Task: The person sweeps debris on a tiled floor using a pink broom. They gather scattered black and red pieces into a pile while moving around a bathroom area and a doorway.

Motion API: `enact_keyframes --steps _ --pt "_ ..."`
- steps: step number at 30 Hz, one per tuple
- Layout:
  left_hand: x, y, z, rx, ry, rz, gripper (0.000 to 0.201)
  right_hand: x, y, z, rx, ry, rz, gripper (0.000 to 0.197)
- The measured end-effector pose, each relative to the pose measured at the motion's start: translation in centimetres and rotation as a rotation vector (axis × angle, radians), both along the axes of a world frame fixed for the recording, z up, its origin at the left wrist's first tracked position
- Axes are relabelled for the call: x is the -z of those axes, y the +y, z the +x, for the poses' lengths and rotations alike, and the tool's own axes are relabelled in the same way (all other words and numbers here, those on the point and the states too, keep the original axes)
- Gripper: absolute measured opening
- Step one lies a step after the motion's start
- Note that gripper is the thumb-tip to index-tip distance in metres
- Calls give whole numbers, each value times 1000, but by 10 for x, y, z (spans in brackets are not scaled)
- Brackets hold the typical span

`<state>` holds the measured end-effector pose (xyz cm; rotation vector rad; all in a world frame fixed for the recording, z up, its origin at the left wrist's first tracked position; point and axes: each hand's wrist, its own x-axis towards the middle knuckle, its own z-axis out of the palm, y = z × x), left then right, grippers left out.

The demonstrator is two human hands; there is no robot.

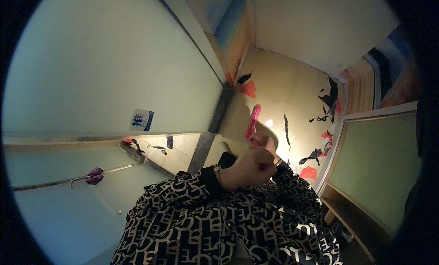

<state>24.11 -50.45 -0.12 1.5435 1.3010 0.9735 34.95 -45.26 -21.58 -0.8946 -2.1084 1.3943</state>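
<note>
My two hands are close together in front of my body, at the centre of the head view. My left hand (pixel 249 168) is curled into a fist, and whatever its fingers hold is hidden. Just beyond it is my right hand (pixel 264 142), its fingers bent and partly covered by the left. From the right hand's fingers a long, glossy, bright pink strip-like object (pixel 254 121) points away over the floor. Its near end meets those fingers; its exact kind is unclear. Black sleeves with pale lettering cover both forearms.
Black scraps (pixel 315 156) and red scraps (pixel 308 173) lie scattered on the lit tile floor (pixel 283 77). A frosted door panel (pixel 105 59) with a sticker (pixel 141 120) fills the left. Below it, a rod (pixel 50 185) bears a purple flower (pixel 95 176). A framed glass panel (pixel 375 160) stands at right.
</note>
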Motion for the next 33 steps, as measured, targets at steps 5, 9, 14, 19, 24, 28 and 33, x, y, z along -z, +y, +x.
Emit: enact_keyframes --steps 5,9,14,19,24,28,33 --pt "41 0 28 235 171 27 28 68 -36 -16 63 260 -134 18" --pt "92 3 36 416 221 -30 27 189 -66 -12 212 259 -206 16" --pt "82 -2 42 511 47 13 27 80 -48 39 195 134 -291 19" --pt "47 -2 22 429 -21 -13 26 86 -48 38 99 -565 209 24" --pt "17 -15 7 376 -42 -48 26 3 -44 8 101 -93 34 21" --pt "50 -12 8 386 109 -94 24 47 -60 -21 142 3 64 23" --pt "63 -11 29 395 -21 -20 29 62 -57 18 56 -133 -12 25"
